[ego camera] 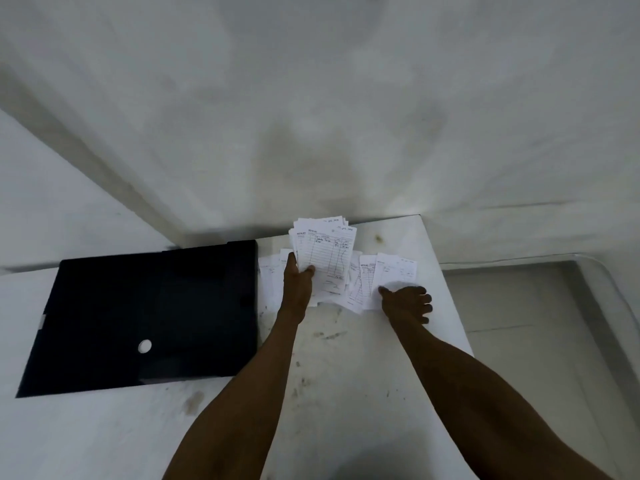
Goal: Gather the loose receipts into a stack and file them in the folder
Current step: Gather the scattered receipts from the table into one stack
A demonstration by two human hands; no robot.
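My left hand grips an upright, fanned stack of white lined receipts above the table, thumb across the front sheet. Several loose receipts lie on the white table behind and to the right of it. My right hand pinches the near edge of the rightmost receipt, which lies on the table. A black folder lies flat and closed at the left, a round hole in its cover. More receipts lie between the folder and my left hand.
The white table is scuffed with dark marks; its right edge runs near my right forearm, its far edge just behind the receipts. A pale wall rises behind. Beyond the right edge a grey recessed floor area lies lower.
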